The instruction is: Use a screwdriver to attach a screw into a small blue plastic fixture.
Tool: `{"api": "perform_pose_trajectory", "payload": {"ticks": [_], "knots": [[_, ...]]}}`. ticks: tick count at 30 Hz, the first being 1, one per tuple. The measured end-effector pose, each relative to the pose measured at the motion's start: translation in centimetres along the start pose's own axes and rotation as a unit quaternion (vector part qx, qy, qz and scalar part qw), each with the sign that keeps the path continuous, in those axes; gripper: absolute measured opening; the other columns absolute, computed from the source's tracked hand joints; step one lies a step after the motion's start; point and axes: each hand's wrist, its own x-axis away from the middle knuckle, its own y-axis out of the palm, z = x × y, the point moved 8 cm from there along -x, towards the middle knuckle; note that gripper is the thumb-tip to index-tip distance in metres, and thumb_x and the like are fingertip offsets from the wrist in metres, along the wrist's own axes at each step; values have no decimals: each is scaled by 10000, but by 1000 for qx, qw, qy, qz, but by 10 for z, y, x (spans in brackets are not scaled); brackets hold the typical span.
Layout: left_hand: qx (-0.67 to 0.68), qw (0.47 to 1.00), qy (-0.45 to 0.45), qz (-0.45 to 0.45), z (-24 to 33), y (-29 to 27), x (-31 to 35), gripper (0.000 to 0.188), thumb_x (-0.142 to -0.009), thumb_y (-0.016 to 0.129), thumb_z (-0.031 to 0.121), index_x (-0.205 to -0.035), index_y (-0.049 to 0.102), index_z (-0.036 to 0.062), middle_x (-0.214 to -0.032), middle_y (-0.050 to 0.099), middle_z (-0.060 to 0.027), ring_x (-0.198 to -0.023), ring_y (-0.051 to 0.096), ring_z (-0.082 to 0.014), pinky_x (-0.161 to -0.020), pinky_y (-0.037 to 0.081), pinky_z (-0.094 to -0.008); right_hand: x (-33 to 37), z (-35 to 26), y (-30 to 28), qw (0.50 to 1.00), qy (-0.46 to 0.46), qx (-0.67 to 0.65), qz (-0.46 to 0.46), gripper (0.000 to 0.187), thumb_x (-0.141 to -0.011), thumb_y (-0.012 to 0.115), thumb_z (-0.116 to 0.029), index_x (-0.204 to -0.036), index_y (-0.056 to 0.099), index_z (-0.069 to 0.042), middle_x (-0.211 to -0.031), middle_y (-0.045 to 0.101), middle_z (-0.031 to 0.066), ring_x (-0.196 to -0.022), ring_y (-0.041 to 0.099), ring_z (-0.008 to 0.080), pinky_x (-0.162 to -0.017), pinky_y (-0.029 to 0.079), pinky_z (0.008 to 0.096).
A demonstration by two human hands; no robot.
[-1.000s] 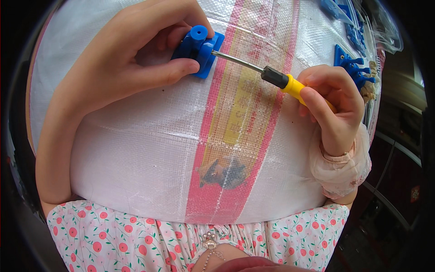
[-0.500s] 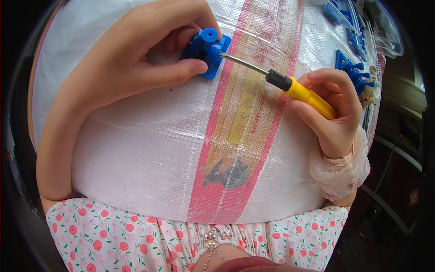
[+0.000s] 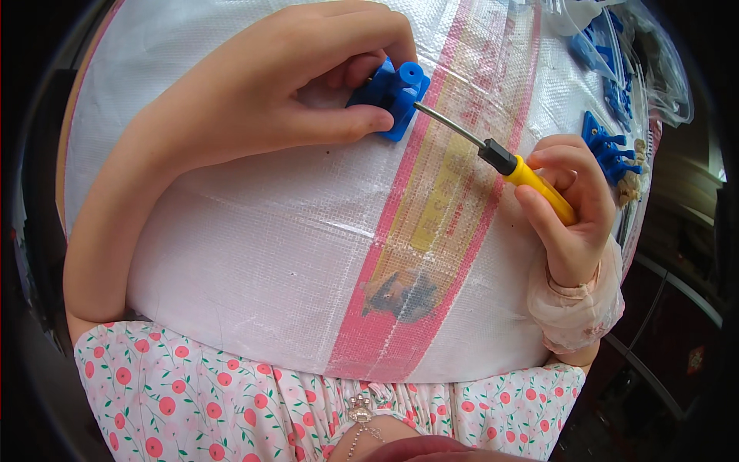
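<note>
My left hand (image 3: 308, 92) is closed around a small blue plastic part (image 3: 396, 96) with a round post that has a hole in its end. Thumb and fingers grip it from the left. In my right hand (image 3: 573, 204) is a screwdriver (image 3: 543, 190) with a yellow handle, a black collar and a thin metal shaft. Its shaft slants up to the left, and the tip meets the right side of the blue part. Whether the tip sits in a screw is too small to tell.
A white woven sheet (image 3: 246, 246) with a pink and yellow printed band covers the table. At the right edge lie a blue piece with several prongs (image 3: 612, 150), more blue parts (image 3: 600, 50), a clear plastic bag (image 3: 668, 85) and a white plastic item (image 3: 573, 14).
The blue part, the screwdriver and both hands appear lower and further right in the picture, as do the sheet and the things on it. Both grips stay as they were.
</note>
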Motion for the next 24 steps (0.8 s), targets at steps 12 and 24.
{"api": "perform_pose_trajectory", "payload": {"ticks": [12, 24], "knots": [[-10, 1000, -16, -2, 3, 3, 1, 313, -848, 705, 214, -1071, 553, 56, -823, 516, -54, -726, 489, -166, -606, 396, -281, 1, -2, 4, 998, -58, 26, -15, 440, -722, 751, 91, -1118, 598, -24, -878, 520, 28, -719, 518, 55, -642, 410, 159], [-4, 1000, -15, 11, 4, 3, 0, 305, -859, 697, 220, -1073, 548, 62, -845, 535, -60, -730, 516, -167, -604, 419, -261, 7, -18, 1, 981, -132, 132, 54, 460, -679, 826, 16, -1090, 628, -43, -910, 593, 66, -757, 608, 122, -654, 484, 175]]}}
